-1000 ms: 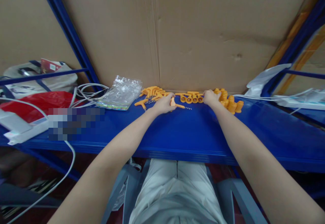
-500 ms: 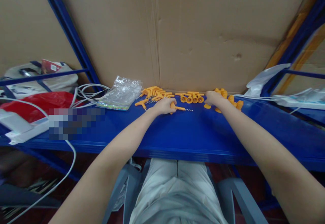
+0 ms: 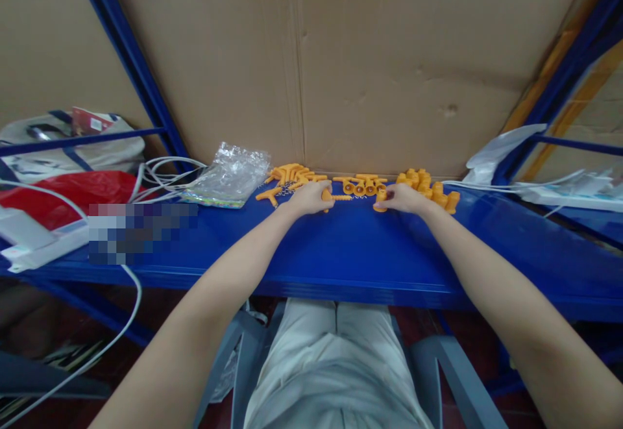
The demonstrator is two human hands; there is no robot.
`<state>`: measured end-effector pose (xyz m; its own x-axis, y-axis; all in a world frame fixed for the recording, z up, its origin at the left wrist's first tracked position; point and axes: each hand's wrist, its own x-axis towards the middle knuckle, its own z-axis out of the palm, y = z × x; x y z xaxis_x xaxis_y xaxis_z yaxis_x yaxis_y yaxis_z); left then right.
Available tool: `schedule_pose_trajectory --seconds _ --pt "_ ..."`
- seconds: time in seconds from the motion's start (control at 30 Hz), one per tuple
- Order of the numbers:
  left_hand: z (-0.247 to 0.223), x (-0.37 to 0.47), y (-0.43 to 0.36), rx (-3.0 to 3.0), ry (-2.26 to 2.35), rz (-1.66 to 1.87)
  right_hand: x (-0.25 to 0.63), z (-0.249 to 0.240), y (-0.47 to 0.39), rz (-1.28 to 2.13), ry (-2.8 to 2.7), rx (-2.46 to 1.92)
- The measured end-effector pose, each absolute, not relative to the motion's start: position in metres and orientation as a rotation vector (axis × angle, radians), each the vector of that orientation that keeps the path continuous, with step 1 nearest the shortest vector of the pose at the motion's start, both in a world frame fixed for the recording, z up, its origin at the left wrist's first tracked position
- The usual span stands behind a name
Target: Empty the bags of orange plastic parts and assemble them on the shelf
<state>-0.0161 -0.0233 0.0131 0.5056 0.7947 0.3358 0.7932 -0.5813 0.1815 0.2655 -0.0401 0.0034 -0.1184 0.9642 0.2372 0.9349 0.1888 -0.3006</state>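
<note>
My left hand is closed on the handle of an orange corkscrew, whose metal spiral points right. My right hand grips an orange cap-like piece just right of the spiral's tip; the two parts are apart. Behind my left hand lies a pile of orange T-handled corkscrews, with a single one at its left. Between my hands, further back, several joined orange pieces lie in a row. More orange caps stand beyond my right hand.
The blue table meets a cardboard wall behind. At the left are a clear plastic bag, white cables, a red bag and a white power strip. White plastic lies at the back right.
My right hand has moved left from the caps, bringing one orange cap towards the corkscrew. My left hand still holds the corkscrew, now slightly further back. The view has shifted slightly.
</note>
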Motion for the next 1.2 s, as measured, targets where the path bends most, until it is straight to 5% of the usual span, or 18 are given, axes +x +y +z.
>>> schedule_pose_trajectory --seconds 0.17,1.2 --pt "0.011 -0.015 -0.024 2.731 1.476 0.654 0.252 0.005 -0.044 -0.132 -2.051 -1.812" --pt "0.008 -0.018 -0.017 2.683 1.368 0.836 0.239 0.005 -0.051 -0.089 -2.218 -1.399"
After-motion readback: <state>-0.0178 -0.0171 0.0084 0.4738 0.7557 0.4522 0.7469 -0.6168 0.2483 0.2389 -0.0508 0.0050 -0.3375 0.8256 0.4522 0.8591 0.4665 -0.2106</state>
